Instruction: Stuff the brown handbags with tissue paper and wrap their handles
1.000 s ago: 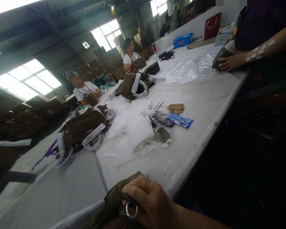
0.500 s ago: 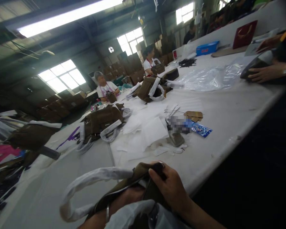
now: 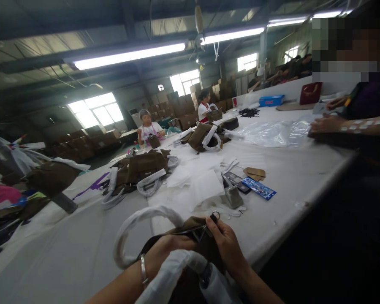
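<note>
A dark olive handbag (image 3: 205, 249) with an open zipper stands at the table's near edge, its two handles wrapped in white paper. My left hand (image 3: 174, 245), below a silver bracelet, reaches into the bag's mouth; its fingers are hidden inside. My right hand (image 3: 226, 242) is closed on the bag's right end, thumb on top beside a metal ring (image 3: 215, 214). One wrapped handle (image 3: 142, 215) arches up behind my left wrist; the other handle (image 3: 183, 261) crosses in front of it.
Beyond the bag lie white paper sheets (image 3: 205, 188), a blue packet (image 3: 259, 188), brown tags (image 3: 255, 173) and a grey block (image 3: 232, 196). More olive bags (image 3: 145, 166) rest on the white table (image 3: 291, 177). At right a co-worker's arm (image 3: 361, 126) leans over it; two people sit farther back.
My left hand has shifted back slightly, showing more of its back above the bag's opening. The right hand still holds the bag's end. My view has tilted up, and the co-worker at right shows more.
</note>
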`<act>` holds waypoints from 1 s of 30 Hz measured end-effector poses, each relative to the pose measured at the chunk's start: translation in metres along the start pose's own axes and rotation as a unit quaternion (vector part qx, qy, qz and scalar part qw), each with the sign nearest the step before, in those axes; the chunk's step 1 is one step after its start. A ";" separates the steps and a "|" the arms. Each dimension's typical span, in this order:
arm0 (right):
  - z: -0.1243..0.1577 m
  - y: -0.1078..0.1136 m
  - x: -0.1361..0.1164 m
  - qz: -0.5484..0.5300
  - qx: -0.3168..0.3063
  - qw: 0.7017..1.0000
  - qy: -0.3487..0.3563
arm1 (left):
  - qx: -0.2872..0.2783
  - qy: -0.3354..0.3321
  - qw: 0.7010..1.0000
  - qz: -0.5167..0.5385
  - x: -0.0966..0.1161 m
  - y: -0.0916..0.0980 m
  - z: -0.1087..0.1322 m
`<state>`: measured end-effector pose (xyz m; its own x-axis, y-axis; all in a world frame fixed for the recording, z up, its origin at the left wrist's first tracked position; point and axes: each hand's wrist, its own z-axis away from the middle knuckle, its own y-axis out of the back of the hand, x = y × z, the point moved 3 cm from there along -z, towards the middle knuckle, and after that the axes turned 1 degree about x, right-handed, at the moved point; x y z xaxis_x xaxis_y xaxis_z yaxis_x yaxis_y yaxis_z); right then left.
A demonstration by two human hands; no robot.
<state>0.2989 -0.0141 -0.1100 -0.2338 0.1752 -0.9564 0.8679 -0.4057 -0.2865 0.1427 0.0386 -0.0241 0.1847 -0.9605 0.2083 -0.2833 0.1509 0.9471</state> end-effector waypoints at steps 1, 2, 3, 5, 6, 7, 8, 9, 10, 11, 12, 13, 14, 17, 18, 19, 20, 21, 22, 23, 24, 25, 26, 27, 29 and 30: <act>0.001 -0.001 -0.001 -0.039 -0.007 0.999 -0.017 | 0.000 -0.010 1.000 0.003 -0.001 0.002 -0.006; 0.003 -0.002 -0.002 -0.079 -0.013 0.996 -0.032 | 0.004 -0.015 1.000 0.001 -0.001 0.003 -0.011; 0.005 -0.003 -0.003 -0.112 -0.016 0.993 -0.043 | 0.012 -0.017 1.000 -0.007 -0.001 0.004 -0.016; 0.007 -0.005 -0.005 -0.148 -0.015 0.987 -0.056 | 0.027 -0.020 0.998 -0.047 0.001 0.002 -0.024; 0.008 -0.005 -0.005 -0.152 -0.011 0.987 -0.058 | 0.027 -0.028 0.996 -0.074 0.003 -0.001 -0.027; 0.008 -0.004 -0.005 -0.150 -0.006 0.987 -0.058 | 0.022 -0.038 0.994 -0.098 0.005 -0.004 -0.030; 0.007 -0.003 -0.004 -0.145 -0.002 0.988 -0.058 | 0.018 -0.052 0.991 -0.119 0.007 -0.008 -0.033; 0.007 -0.001 -0.002 -0.140 0.002 0.989 -0.057 | 0.018 -0.071 0.988 -0.138 0.008 -0.011 -0.036; 0.006 0.001 -0.001 -0.133 0.001 0.989 -0.058 | 0.019 -0.092 0.983 -0.157 0.010 -0.014 -0.038; 0.005 0.002 0.001 -0.126 -0.002 0.990 -0.060 | 0.019 -0.113 0.978 -0.175 0.011 -0.017 -0.040; 0.003 0.003 0.002 -0.117 -0.006 0.991 -0.061 | 0.020 -0.131 0.972 -0.192 0.012 -0.018 -0.042; 0.002 0.005 0.002 -0.112 -0.010 0.992 -0.062 | 0.018 -0.145 0.967 -0.209 0.013 -0.019 -0.044; 0.001 0.006 0.002 -0.100 -0.013 0.993 -0.060 | 0.015 -0.152 0.963 -0.221 0.013 -0.018 -0.045; -0.001 0.007 0.000 -0.041 -0.009 0.999 -0.033 | -0.002 -0.143 0.967 -0.212 0.011 -0.014 -0.049; -0.002 0.008 -0.001 -0.019 -0.006 1.000 -0.022 | -0.006 -0.137 0.969 -0.204 0.009 -0.011 -0.050; -0.003 0.008 -0.002 0.003 -0.002 1.000 -0.012 | -0.010 -0.129 0.972 -0.197 0.008 -0.009 -0.051; -0.003 0.008 -0.002 0.019 0.001 1.000 -0.004 | -0.014 -0.122 0.974 -0.190 0.007 -0.006 -0.052; -0.004 0.008 -0.003 0.030 0.003 1.000 0.002 | -0.018 -0.114 0.976 -0.183 0.006 -0.004 -0.053; -0.004 0.008 -0.004 0.043 0.006 0.999 0.010 | -0.025 -0.109 0.978 -0.173 0.005 -0.003 -0.054; -0.004 0.008 -0.004 0.057 0.009 0.998 0.019 | -0.035 -0.108 0.980 -0.161 0.004 -0.001 -0.055; -0.004 0.007 -0.006 0.072 0.013 0.997 0.030 | -0.047 -0.110 0.982 -0.146 0.004 0.000 -0.056; -0.004 0.007 -0.007 0.087 0.018 0.995 0.040 | -0.059 -0.112 0.984 -0.128 0.003 0.001 -0.057; -0.004 0.006 -0.008 0.102 0.025 0.993 0.048 | -0.069 -0.110 0.986 -0.109 0.002 0.003 -0.057; -0.005 0.005 -0.009 0.116 0.033 0.991 0.053 | -0.076 -0.102 0.988 -0.090 0.000 0.004 -0.057; -0.007 0.005 -0.009 0.139 0.048 0.987 0.058 | -0.080 -0.074 0.993 -0.052 -0.003 0.010 -0.052; -0.009 0.006 -0.008 0.147 0.056 0.986 0.058 | -0.081 -0.059 0.994 -0.033 -0.005 0.014 -0.047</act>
<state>0.3100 -0.0101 -0.1037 0.0782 0.1350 -0.9878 0.8353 -0.5497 -0.0090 0.1819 0.0561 -0.0005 0.0840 -0.9887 0.1239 -0.1177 0.1136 0.9865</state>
